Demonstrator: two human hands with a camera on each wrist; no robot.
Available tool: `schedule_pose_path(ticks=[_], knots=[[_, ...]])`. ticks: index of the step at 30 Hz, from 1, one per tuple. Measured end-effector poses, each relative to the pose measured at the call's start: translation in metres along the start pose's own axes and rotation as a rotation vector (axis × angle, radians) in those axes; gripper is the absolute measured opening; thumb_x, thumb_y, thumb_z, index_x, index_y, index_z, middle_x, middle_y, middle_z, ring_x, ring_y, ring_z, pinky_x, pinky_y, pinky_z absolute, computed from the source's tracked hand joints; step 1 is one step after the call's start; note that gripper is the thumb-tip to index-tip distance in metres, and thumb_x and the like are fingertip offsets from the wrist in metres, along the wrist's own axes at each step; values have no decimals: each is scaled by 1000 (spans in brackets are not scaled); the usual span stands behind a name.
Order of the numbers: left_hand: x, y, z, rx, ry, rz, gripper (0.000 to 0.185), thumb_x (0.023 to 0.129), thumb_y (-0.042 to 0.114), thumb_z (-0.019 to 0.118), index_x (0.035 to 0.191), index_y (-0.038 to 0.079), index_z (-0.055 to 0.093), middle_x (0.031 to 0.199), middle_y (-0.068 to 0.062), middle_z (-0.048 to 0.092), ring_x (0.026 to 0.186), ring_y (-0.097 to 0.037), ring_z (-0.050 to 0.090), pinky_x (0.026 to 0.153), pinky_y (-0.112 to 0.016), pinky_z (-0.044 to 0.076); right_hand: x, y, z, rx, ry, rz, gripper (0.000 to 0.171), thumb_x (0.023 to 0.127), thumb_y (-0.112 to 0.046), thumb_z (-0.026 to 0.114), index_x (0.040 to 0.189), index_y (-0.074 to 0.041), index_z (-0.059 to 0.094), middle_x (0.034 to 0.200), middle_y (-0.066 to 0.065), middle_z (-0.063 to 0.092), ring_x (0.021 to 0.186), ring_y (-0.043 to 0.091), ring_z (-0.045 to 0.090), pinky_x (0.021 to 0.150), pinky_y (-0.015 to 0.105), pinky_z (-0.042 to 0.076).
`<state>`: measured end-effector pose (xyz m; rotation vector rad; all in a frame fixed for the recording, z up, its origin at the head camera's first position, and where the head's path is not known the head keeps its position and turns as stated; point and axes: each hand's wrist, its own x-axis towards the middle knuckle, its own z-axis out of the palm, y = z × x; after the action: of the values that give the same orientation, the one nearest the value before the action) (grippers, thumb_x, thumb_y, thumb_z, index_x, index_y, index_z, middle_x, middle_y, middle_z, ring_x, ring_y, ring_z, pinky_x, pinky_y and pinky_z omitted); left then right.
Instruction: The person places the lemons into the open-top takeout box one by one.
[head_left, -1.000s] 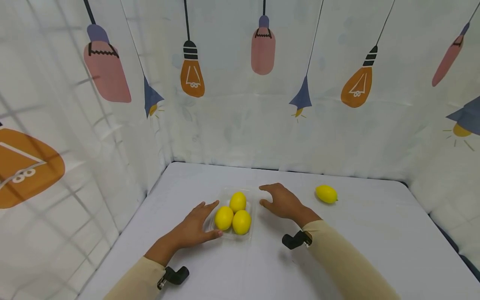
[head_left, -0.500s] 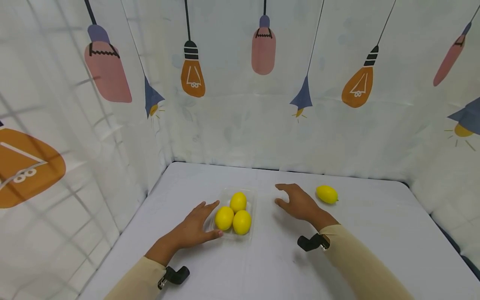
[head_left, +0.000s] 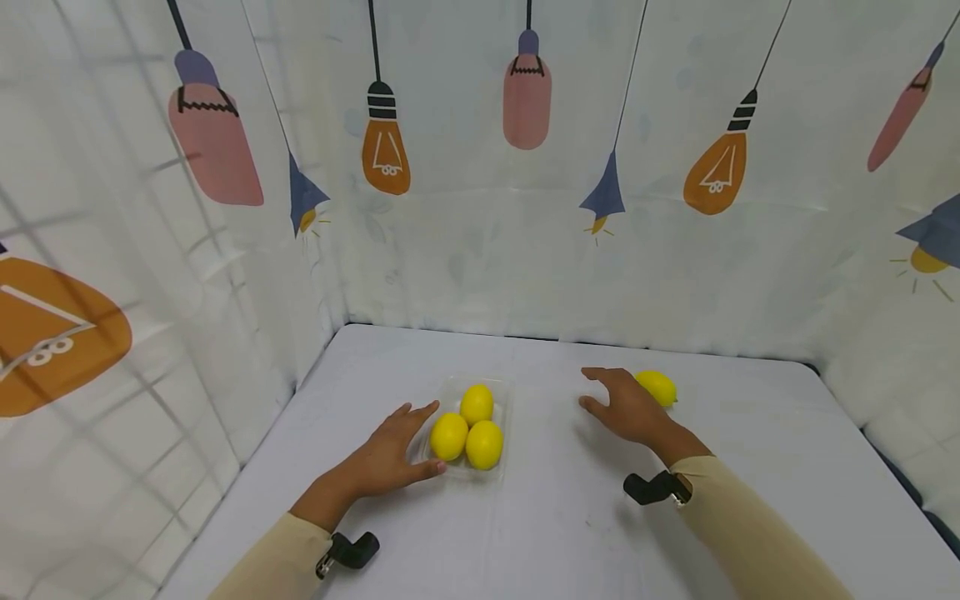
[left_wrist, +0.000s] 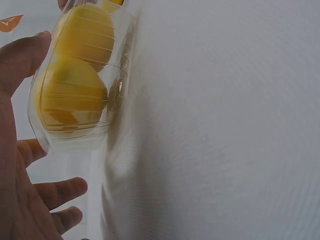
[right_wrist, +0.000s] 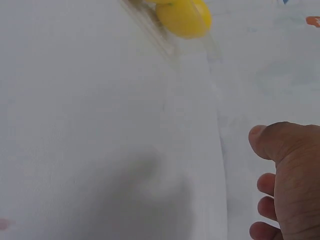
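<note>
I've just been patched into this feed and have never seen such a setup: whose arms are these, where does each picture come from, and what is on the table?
No machine here: a person works with two bare hands, wearing a camera on the head and a small black one on each wrist. The wide picture is the head view, looking down at a white table walled by lamp-print cloth. The two close-ups are the wrist views. On the table sits a clear plastic tray holding three lemons. The left hand lies open against the tray's left side, thumb at its near edge. The right hand holds nothing, fingers relaxed, just beside a fourth loose lemon; whether it touches it, I cannot tell.
</note>
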<state>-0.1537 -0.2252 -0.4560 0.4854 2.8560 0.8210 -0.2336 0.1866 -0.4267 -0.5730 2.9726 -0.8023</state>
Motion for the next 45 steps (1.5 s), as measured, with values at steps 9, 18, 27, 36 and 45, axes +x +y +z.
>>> schedule_pose_path(ticks=[9, 18, 27, 36, 45], knots=[[0, 0, 0, -3, 2, 16, 98, 87, 66, 71, 163, 21, 29, 166, -6, 31, 153, -43, 14, 114, -72, 20, -8, 22, -8, -36, 29, 3, 59, 98, -28, 72, 148, -3, 52, 149, 17, 53, 139, 42, 43, 112, 60, 37], [0, -1, 0, -5, -1, 20, 99, 87, 67, 70, 163, 21, 29, 166, -5, 30, 153, -42, 14, 115, -72, 20, -16, 37, -20, -18, 37, 42, 60, 99, -30, 70, 149, -4, 52, 149, 23, 49, 141, 45, 37, 112, 64, 33], [-1, 0, 0, 2, -4, 10, 98, 87, 67, 69, 164, 22, 27, 166, -6, 30, 153, -42, 13, 114, -73, 20, -20, 55, -28, -34, 64, 61, 59, 99, -28, 69, 149, -1, 51, 144, 28, 50, 130, 44, 46, 107, 64, 39], [-1, 1, 0, 0, -11, -2, 98, 87, 67, 69, 164, 24, 27, 166, -7, 29, 154, -42, 13, 114, -73, 19, -27, 68, -35, -40, 105, 51, 55, 98, -20, 70, 145, 4, 52, 142, 30, 52, 129, 48, 45, 107, 66, 36], [-2, 2, -1, 0, -11, -16, 98, 87, 67, 70, 164, 24, 27, 166, -6, 29, 154, -41, 12, 115, -72, 19, -27, 77, -37, -84, 104, 37, 57, 97, -17, 70, 144, 9, 49, 143, 33, 51, 129, 50, 45, 108, 67, 35]])
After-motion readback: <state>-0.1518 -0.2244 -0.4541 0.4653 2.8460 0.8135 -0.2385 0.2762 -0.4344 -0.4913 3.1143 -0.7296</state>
